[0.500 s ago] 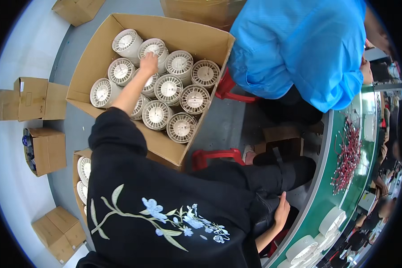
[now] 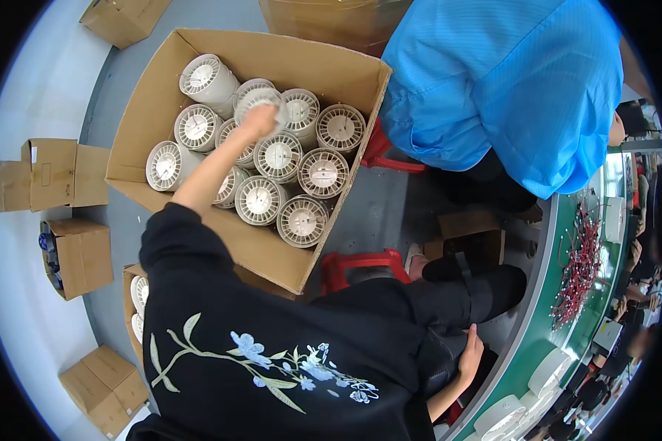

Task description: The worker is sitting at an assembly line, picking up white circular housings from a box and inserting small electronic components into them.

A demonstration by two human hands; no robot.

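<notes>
Over a large cardboard box [image 2: 301,55], my left hand [image 2: 262,122] grips a white round slotted housing [image 2: 251,101], blurred by motion and raised at the top of a stack. My fingertips are partly hidden behind the hand. Around it stand several stacks of the same white housings, among them one stack [image 2: 257,200] nearer me and another [image 2: 341,127] at the right wall. On my black-clad thigh rests my right hand [image 2: 471,359], its fingers extended and holding nothing.
A person in a blue jacket [image 2: 493,81] sits close at the right, on a red stool [image 2: 390,151]. A green-topped table [image 2: 544,312] carries a heap of red wires [image 2: 577,268] and white housings [image 2: 548,371]. Cardboard boxes [image 2: 84,257] stand along the left wall.
My left hand has shifted slightly right and down in the picture, with the housing now lifted and tilted in it. My right hand stays on my thigh. The view has shifted slightly.
</notes>
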